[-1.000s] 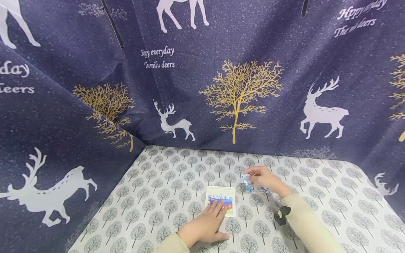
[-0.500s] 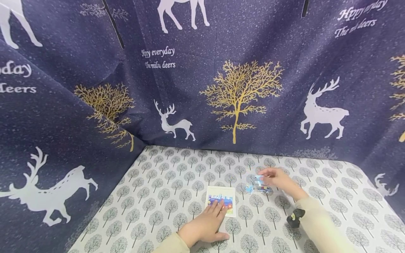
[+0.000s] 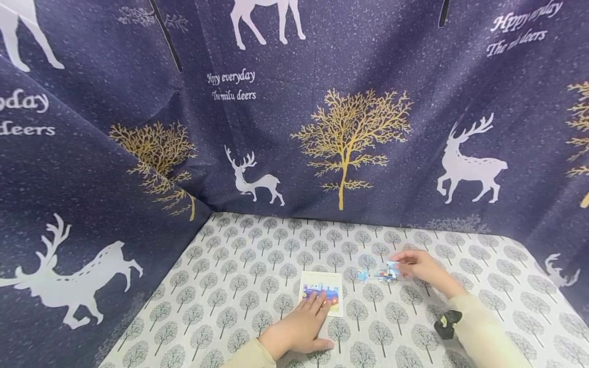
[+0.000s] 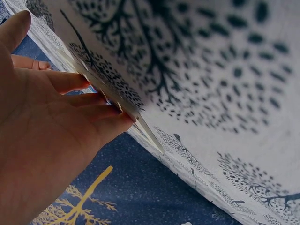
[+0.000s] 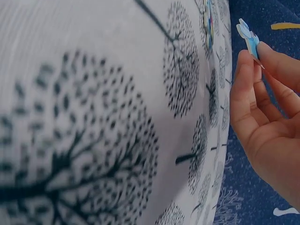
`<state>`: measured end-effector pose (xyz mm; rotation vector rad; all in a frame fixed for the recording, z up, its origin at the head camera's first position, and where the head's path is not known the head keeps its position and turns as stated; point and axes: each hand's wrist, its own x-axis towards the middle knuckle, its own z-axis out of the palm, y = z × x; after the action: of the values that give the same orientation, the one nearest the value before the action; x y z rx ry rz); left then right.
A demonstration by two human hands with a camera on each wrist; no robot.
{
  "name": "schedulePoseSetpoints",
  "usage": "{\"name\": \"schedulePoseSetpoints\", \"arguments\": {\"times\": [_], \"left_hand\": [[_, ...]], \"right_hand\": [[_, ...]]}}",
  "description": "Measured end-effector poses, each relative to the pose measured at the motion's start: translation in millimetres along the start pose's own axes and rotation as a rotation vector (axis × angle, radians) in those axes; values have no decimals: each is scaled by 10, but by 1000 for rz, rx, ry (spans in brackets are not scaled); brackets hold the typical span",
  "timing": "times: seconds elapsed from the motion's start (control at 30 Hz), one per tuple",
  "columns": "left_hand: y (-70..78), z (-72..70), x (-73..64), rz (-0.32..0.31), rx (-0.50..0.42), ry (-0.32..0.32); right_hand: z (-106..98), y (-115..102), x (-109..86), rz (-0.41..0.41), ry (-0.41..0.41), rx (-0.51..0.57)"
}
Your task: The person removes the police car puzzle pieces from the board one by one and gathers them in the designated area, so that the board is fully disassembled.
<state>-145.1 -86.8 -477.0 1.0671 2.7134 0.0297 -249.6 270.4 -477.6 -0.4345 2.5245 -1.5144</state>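
Observation:
My left hand point(image 3: 296, 327) lies with straight fingers on a square card point(image 3: 325, 278) that bears a picture of a blue train with eyes. In the left wrist view the fingertips touch the thin card point(image 4: 147, 133). Farther right, my right hand point(image 3: 421, 267) pinches a light-blue jigsaw puzzle piece point(image 3: 393, 265) between thumb and fingers. The right wrist view shows this puzzle piece point(image 5: 249, 40) raised off the cloth, with a knob at its end. Just left of that hand, another puzzle piece point(image 3: 385, 276) with a coloured print lies on the cloth, and a light-blue piece point(image 3: 364, 276) lies beyond it.
A white cloth point(image 3: 257, 286) printed with grey trees covers the table. Behind and to the left hangs a dark blue curtain point(image 3: 294, 128) with deer and gold trees. A small black object point(image 3: 447, 324) is attached at the right sleeve.
My right hand has moved right with the puzzle piece, away from the light-blue piece and past the coloured one, which now shows more. The left hand stays on the card.

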Motion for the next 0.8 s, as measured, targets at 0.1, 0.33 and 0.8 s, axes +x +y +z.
{"name": "schedulePoseSetpoints", "arguments": {"times": [0.1,0.33,0.8], "left_hand": [[-3,12,10,-2,-7,-12],[3,-21,5,4,-1,-11],[7,-17,0,-6,-8,-17]], "right_hand": [[-38,25,-44,-3,-9,21],[-109,80,-101,10,-17,41],[-142,102,-170,50,-44,12]]}}
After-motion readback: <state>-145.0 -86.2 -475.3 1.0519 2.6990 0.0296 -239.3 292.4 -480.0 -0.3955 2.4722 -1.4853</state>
